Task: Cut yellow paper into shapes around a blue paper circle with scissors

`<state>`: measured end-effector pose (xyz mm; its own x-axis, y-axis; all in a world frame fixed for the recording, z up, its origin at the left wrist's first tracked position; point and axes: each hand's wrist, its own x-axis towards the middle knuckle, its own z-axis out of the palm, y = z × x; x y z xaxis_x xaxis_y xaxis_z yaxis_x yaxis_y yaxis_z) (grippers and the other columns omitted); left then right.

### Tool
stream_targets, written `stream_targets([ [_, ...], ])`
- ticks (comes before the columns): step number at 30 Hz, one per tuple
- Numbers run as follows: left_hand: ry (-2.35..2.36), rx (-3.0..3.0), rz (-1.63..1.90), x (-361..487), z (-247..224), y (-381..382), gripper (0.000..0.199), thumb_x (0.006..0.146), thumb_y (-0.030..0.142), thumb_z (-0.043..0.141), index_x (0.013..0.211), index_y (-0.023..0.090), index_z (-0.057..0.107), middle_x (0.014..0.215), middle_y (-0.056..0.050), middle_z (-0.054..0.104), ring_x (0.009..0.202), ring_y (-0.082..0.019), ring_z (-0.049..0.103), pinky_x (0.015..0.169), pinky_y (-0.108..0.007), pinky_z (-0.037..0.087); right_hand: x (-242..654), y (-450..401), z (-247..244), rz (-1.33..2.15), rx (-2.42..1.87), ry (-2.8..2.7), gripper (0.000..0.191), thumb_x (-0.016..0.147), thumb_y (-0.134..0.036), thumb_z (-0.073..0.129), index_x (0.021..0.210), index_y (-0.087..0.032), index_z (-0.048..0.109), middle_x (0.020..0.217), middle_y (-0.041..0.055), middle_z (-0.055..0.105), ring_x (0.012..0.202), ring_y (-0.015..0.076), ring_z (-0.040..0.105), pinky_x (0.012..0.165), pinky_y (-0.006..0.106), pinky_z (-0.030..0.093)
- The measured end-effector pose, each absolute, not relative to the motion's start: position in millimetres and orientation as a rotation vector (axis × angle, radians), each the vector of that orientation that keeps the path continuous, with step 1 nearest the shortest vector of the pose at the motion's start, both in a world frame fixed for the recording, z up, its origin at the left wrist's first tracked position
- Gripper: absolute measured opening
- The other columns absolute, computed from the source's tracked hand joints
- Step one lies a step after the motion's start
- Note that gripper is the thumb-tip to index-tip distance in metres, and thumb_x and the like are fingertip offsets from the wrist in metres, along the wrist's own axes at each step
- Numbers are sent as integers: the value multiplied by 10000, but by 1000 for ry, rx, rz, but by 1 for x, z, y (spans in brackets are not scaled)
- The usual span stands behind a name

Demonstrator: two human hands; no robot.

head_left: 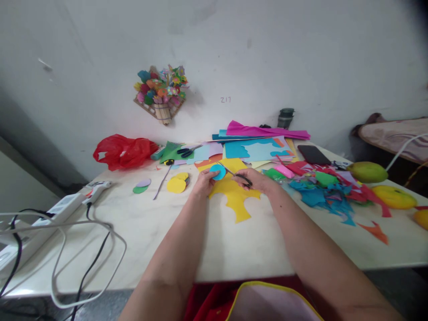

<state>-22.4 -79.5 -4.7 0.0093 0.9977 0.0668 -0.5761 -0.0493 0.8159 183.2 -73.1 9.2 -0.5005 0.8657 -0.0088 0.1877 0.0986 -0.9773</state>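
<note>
Between the fingers of my left hand (204,182) is a blue paper circle (219,172), held above the table. My right hand (253,179) is closed around the black handles of a pair of scissors (243,179). The scissor blades point left and lie close to the circle's edge; whether they touch it I cannot tell. Beneath both hands lies a yellow paper sheet (236,200) with rounded pieces cut out of its edge. To the left rest several yellow paper circles (176,184), and farther left a green circle (140,189) overlaps a lilac one (144,182).
A heap of paper scraps (329,187), a phone (313,155) and mangoes (368,172) are on the right. Coloured sheets (257,149), other scissors (187,152) and a red plastic bag (124,151) lie toward the wall. Cables (110,232) and a power strip (63,206) occupy the left.
</note>
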Motion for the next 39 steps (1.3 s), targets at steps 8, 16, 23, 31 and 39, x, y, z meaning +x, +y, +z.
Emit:
stream_targets([
  [8, 709, 767, 1476, -23, -9, -76, 221, 558, 63, 867, 694, 159, 722, 675, -17, 745, 626, -164, 710, 701, -271, 586, 184, -72, 8, 1436, -1033, -1780, 368, 697, -451, 840, 722, -185, 586, 546, -48, 534, 417, 66, 405, 412, 232, 271],
  [16, 691, 779, 1479, -23, -9, -76, 194, 554, 71, 849, 679, 146, 721, 667, -38, 740, 657, -186, 728, 758, -294, 598, 184, -74, 11, 1428, -1052, -1775, 387, 663, -468, 853, 704, -183, 594, 516, -56, 516, 412, 65, 391, 411, 229, 255],
  [23, 699, 750, 1486, -22, -8, -77, 228, 554, 71, 856, 728, 155, 734, 720, -38, 768, 715, -218, 762, 839, -349, 620, 183, -74, 10, 1419, -1059, -1770, 374, 684, -443, 846, 680, -189, 571, 519, -50, 507, 414, 66, 386, 406, 231, 252],
  [31, 713, 786, 1478, -22, -6, -78, 148, 578, 65, 800, 707, 123, 757, 737, -74, 778, 721, -213, 760, 812, -315, 619, 183, -75, 11, 1461, -1098, -1737, 345, 694, -419, 839, 722, -180, 592, 553, -38, 547, 422, 65, 405, 409, 222, 260],
  [39, 725, 766, 1448, -22, -8, -78, 191, 560, 59, 848, 686, 140, 729, 677, -45, 753, 671, -210, 745, 838, -354, 623, 181, -76, 11, 1517, -1111, -1683, 305, 706, -381, 817, 710, -188, 580, 543, -36, 539, 423, 69, 406, 385, 218, 281],
])
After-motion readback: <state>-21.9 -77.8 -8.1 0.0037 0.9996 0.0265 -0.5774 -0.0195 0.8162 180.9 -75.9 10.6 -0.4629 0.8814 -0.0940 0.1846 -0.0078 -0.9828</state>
